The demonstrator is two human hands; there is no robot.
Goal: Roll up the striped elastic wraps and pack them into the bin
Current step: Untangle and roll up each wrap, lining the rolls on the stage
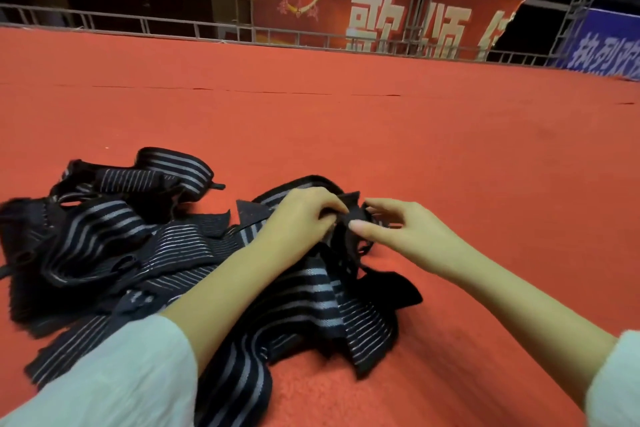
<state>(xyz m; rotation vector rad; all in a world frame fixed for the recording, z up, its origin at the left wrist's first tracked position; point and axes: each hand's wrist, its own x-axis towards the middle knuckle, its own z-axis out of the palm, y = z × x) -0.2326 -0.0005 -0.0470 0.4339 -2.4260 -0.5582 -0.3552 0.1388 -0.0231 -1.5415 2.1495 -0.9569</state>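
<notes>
The left hand (301, 218) and the right hand (401, 229) both work at the end of one wrap (350, 213). It lies on the red carpet (346, 132), at the right edge of the pile (104, 236) of loose wraps. The left fingers are curled and pinch this end, and the right thumb and fingers pinch it from the other side. No bin is in view. The elastic is probably springy, so a loose first turn may open again. The trailing part lies among other wraps, so rolling may drag them along.

your left hand (301, 218) covers part of the wrap end (351, 201); the wrap pile (104, 246) runs off the left edge.
</notes>
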